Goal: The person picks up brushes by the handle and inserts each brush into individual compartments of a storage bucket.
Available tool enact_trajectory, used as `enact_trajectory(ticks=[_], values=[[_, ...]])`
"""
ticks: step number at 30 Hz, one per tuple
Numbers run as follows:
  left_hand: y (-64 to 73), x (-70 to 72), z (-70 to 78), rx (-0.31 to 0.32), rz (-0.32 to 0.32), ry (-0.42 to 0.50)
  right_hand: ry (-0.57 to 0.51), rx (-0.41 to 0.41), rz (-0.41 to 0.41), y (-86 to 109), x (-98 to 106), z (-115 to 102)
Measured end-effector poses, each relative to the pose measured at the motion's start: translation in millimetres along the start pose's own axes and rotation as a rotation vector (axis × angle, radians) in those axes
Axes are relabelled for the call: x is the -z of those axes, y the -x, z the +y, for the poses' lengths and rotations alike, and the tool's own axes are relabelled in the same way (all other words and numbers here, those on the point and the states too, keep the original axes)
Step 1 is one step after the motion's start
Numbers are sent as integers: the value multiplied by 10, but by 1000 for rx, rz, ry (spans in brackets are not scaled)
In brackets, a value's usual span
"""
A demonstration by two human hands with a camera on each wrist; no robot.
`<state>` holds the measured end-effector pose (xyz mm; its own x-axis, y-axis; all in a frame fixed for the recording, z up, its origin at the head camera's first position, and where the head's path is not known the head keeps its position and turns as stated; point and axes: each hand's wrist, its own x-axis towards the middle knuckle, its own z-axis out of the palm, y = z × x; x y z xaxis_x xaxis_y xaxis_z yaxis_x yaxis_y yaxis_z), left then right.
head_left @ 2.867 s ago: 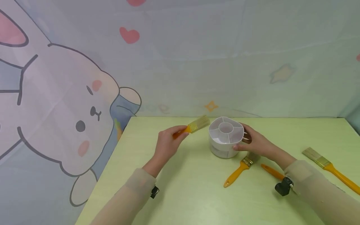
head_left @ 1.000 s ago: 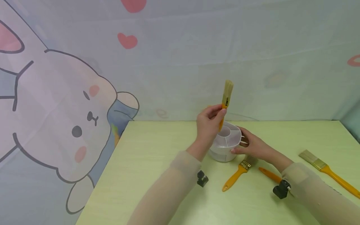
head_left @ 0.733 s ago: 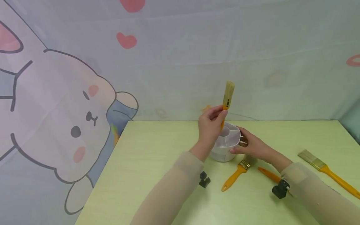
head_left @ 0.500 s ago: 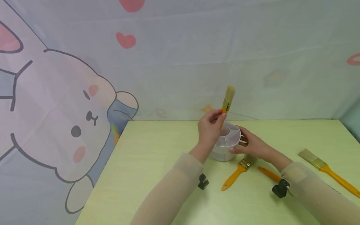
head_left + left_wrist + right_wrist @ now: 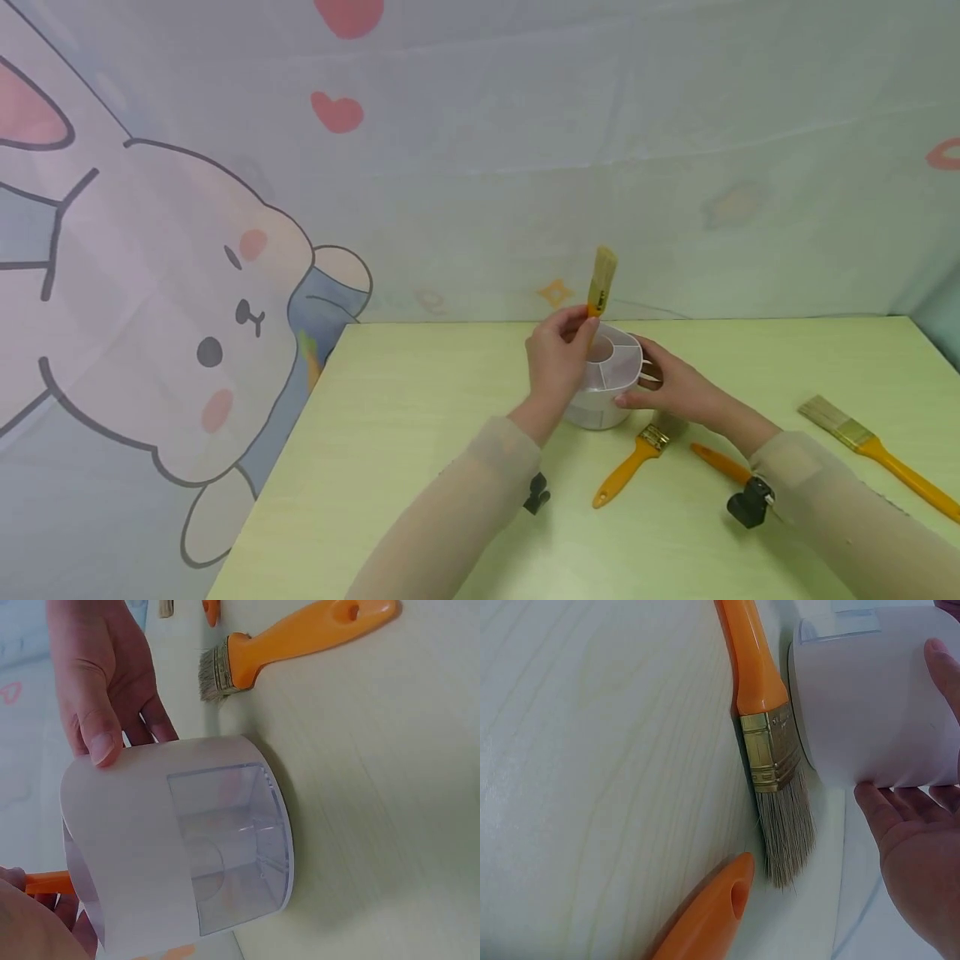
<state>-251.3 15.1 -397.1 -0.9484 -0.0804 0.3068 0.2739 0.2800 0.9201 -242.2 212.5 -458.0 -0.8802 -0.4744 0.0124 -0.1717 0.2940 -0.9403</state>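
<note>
Lying nearest on the surface (image 5: 420,467), just in front of the holder (image 5: 596,407): a loose brush (image 5: 630,471). To the holder's front right, a half-hidden brush (image 5: 718,462), partly beneath the right forearm; well to the holder's right, a third brush (image 5: 877,450). Right hand (image 5: 678,385) curled around the holder's right side, perhaps steadying it. Left hand (image 5: 555,358) at the holder's left, pinching an upright brush (image 5: 602,279), bristles up, over the holder's top. Brought over from the holder's left, turned upright, and now slightly lower: seemingly being fed handle-first into the holder, exact compartment hidden. Behind the holder, a printed backdrop (image 5: 480,167).
</note>
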Motion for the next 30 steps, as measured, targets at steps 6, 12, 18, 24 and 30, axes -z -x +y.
enact_trajectory(ticks=[6,12,18,24,30], values=[[11,19,-28,15,-13,-91,-8,-13,-5,-4,-45,-10],[32,35,-66,23,-34,-198,-14,-9,-6,-3,-70,-25],[22,66,-42,-18,-33,-199,-18,-5,-11,-9,-81,-27],[-4,68,-4,-45,-48,-177,-21,-1,-13,-11,-83,-31],[-4,60,14,-82,-69,-237,-8,2,-14,-21,-78,-23]])
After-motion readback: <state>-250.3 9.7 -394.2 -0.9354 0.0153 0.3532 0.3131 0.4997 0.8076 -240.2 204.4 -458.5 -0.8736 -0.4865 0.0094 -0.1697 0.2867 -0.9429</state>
